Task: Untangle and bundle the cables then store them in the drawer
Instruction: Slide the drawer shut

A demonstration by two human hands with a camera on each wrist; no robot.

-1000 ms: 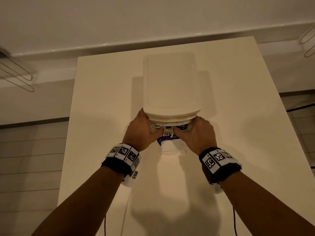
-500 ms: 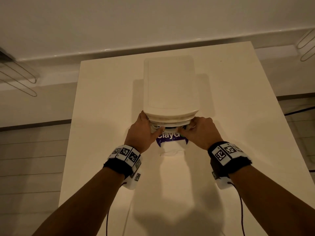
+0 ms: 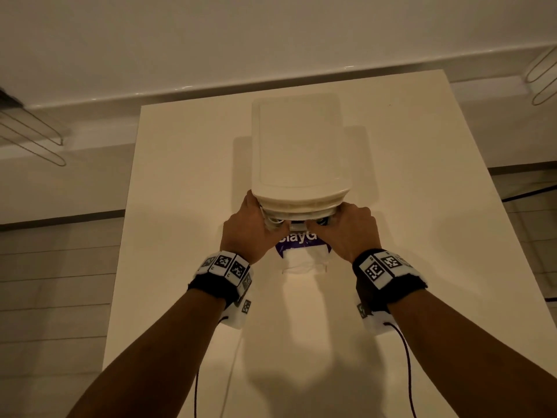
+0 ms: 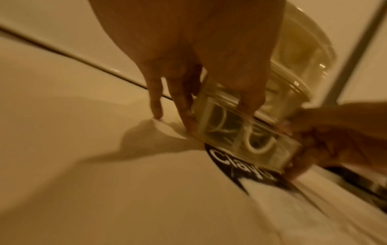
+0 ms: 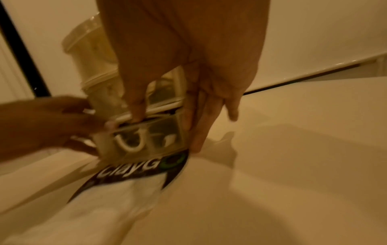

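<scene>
A cream plastic drawer unit [image 3: 298, 152] stands mid-table. Its clear bottom drawer [image 3: 298, 226] sticks out a little at the front. Coiled white cables [image 4: 259, 149] show through the clear drawer front [image 4: 240, 137], and again in the right wrist view as cables [image 5: 130, 145] behind the drawer front [image 5: 146, 139]. My left hand [image 3: 253, 230] holds the drawer's left corner, thumb on its top edge and fingers [image 4: 186, 112] down the side. My right hand [image 3: 346, 230] holds the right corner the same way, its fingers [image 5: 188, 122] along the side.
A white paper or bag with a dark "ClayGo" print [image 3: 304, 254] lies on the table [image 3: 180, 206] under the drawer's front. Wire racks hang at the far left [image 3: 30, 137] and far right [image 3: 542, 79]. The table's edges drop to a tiled floor on both sides.
Both hands stay on the drawer front. They have spread from near its middle out to its corners, the right hand shifting right, and more of the printed paper shows.
</scene>
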